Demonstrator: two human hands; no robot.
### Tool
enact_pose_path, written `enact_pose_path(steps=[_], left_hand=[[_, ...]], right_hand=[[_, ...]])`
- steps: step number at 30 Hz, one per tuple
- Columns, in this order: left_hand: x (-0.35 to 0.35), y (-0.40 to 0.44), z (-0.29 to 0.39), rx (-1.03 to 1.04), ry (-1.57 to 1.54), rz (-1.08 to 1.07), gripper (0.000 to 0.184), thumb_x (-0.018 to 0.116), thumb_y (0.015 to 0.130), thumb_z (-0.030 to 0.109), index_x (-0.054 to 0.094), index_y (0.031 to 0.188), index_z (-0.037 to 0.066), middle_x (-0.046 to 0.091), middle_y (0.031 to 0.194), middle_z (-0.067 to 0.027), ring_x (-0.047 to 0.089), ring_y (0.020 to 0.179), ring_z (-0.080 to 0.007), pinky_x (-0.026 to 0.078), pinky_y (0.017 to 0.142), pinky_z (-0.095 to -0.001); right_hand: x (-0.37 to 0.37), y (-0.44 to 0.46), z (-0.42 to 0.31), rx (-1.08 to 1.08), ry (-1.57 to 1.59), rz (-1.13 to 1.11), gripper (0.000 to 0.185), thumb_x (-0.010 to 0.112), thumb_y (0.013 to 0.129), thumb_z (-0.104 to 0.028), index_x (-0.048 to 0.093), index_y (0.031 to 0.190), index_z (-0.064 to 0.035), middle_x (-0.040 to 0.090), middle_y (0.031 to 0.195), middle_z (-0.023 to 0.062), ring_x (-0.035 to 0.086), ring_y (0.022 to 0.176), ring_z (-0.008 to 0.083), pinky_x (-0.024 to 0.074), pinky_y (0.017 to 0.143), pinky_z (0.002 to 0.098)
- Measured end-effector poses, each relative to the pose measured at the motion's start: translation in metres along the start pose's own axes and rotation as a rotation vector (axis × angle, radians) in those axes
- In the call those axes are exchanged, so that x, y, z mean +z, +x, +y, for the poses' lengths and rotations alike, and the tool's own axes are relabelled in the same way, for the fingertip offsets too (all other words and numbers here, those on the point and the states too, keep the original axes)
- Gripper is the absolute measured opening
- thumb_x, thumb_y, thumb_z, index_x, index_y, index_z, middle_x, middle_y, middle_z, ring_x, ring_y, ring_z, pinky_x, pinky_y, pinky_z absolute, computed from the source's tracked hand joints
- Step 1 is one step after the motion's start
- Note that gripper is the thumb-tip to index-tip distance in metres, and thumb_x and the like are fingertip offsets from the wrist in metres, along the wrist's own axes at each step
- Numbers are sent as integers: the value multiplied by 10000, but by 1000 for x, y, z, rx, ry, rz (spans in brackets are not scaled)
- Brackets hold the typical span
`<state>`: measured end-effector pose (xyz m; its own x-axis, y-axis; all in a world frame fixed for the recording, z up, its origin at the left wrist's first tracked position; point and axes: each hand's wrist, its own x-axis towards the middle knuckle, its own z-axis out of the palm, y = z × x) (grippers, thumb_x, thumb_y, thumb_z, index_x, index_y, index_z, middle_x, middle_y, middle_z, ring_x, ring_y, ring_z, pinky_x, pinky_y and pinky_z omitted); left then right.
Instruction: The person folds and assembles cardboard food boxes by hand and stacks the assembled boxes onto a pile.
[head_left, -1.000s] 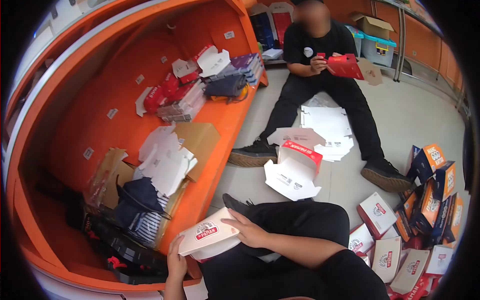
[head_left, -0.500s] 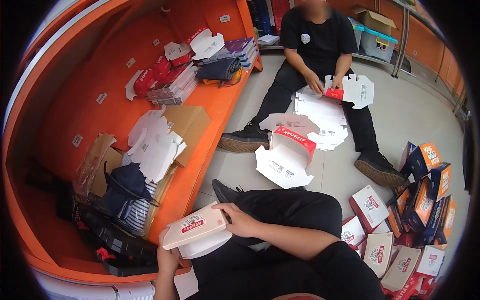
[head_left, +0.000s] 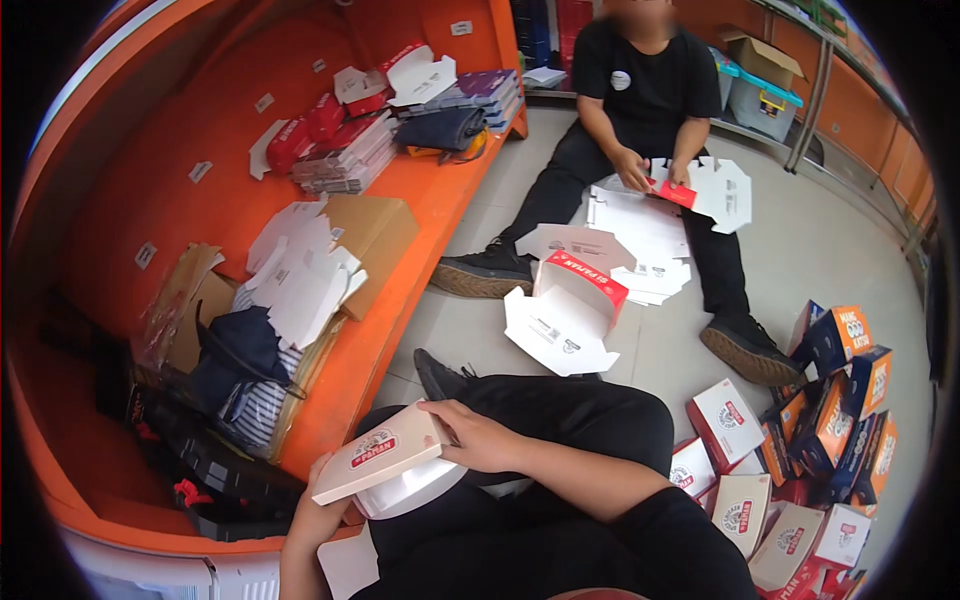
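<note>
A white cardboard food box [head_left: 382, 452] with a red logo panel sits over my lap between my two hands. Its top is tilted, and a white flap [head_left: 415, 490] sticks out below the near edge. My right hand [head_left: 478, 437] grips the far right corner, fingers bent over the edge. At the left end, my left hand [head_left: 318, 508] holds the box, its fingers partly hidden behind it. Beyond my leg, a part-folded red and white box [head_left: 570, 310] lies open on the floor. A white flat piece [head_left: 350, 562] shows beside my left forearm.
Across from me a seated person [head_left: 645, 90] handles a red and white box blank [head_left: 715, 190] over a stack of flat blanks [head_left: 640, 225]. Finished boxes [head_left: 740, 515] and orange-blue boxes [head_left: 840, 330] pile up at right. An orange shelf [head_left: 420, 230] with cartons and bags stands at left.
The box in my hands has tilted slightly and shifted a little left and down in view. The other person's hands have moved slightly on the blank. The whole view has shifted a little.
</note>
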<state>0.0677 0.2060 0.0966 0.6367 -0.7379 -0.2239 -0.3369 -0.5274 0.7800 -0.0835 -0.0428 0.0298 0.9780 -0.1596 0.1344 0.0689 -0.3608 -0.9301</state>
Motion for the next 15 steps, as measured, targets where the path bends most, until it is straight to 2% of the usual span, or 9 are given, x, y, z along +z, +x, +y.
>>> enact_pose_path(steps=[5, 6, 9, 10, 13, 14, 15], left_hand=[[-1, 1, -23, 55, -285, -93, 765, 643, 825, 145, 154, 1393, -8, 415, 1336, -151, 401, 1240, -232, 304, 1034, -340], [-4, -1, -10, 90, -276, -153, 817, 641, 824, 166, 107, 1423, 16, 352, 1386, -150, 336, 1286, -244, 245, 1067, -365], [-6, -3, -15, 51, -364, -146, 845, 624, 830, 189, 61, 1442, 42, 276, 1432, -150, 261, 1326, -250, 186, 1088, -372], [-8, -4, -16, -2, -385, -185, 899, 638, 809, 285, 49, 1452, 69, 209, 1463, -148, 193, 1356, -255, 133, 1099, -365], [-10, -7, -6, 104, -605, -312, 965, 647, 771, 421, 57, 1455, 82, 201, 1470, -150, 179, 1365, -265, 121, 1100, -374], [-10, -9, 0, 139, -597, -332, 959, 599, 770, 508, 73, 1457, 94, 189, 1476, -149, 179, 1367, -271, 113, 1103, -393], [-7, -9, -2, 135, -697, -312, 900, 568, 799, 481, 88, 1455, 95, 195, 1474, -148, 187, 1363, -269, 119, 1102, -401]], right_hand=[[0, -7, -8, -54, 37, -107, 688, 596, 863, -326, 219, 1388, -89, 115, 1438, 293, 123, 1364, 402, 235, 1090, 398], [0, -7, -8, -52, 100, -119, 659, 551, 892, -363, 215, 1390, -94, 57, 1447, 303, 63, 1376, 395, 204, 1096, 397], [8, 1, 5, -62, 153, -101, 610, 493, 921, -379, 218, 1386, -97, 82, 1445, 294, 64, 1377, 389, 204, 1094, 401], [10, 1, 5, -47, 168, -81, 579, 439, 939, -409, 229, 1379, -97, 98, 1443, 286, 92, 1373, 387, 205, 1091, 399], [12, 0, 6, -27, 228, -29, 581, 429, 939, -433, 238, 1374, -98, 109, 1444, 274, 110, 1369, 385, 209, 1089, 396], [11, -1, 5, -17, 239, -31, 583, 430, 938, -433, 238, 1375, -99, 102, 1447, 273, 110, 1370, 385, 208, 1090, 394], [10, 0, 4, -11, 249, -39, 584, 432, 938, -434, 238, 1376, -100, 95, 1451, 271, 109, 1370, 385, 206, 1091, 392]])
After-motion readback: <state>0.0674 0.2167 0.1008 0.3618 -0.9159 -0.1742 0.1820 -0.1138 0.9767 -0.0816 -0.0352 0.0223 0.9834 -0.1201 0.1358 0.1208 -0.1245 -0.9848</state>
